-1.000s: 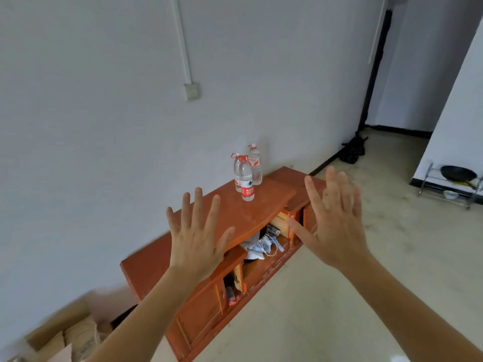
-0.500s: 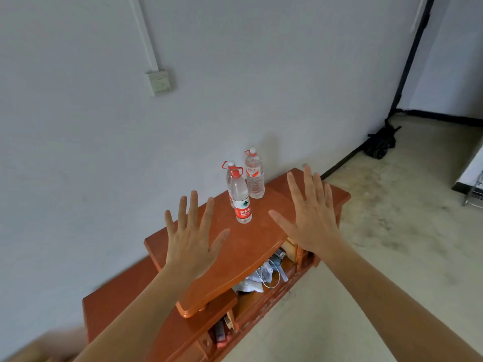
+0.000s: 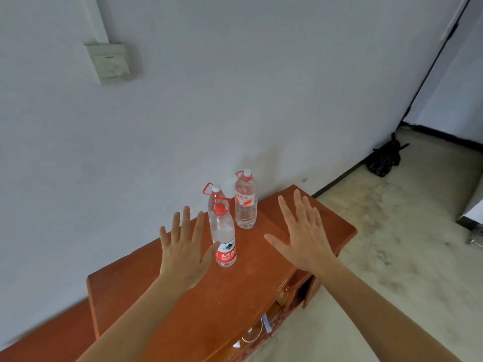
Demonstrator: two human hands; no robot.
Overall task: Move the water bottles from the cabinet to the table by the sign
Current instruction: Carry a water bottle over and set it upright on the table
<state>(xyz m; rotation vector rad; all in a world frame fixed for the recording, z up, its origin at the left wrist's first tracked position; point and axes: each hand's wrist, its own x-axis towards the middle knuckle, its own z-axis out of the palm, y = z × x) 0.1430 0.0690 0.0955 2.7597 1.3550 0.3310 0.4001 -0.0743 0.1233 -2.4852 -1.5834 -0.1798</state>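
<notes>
Three bottles point(image 3: 224, 239) stand on one cabinet point(image 3: 209, 309); left hand point(image 3: 183, 252) and right hand point(image 3: 303, 241) are spread wide, holding nothing.

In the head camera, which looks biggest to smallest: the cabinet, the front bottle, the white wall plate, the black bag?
1. cabinet
2. front bottle and white wall plate, about alike
3. black bag, though it's farther away
</notes>
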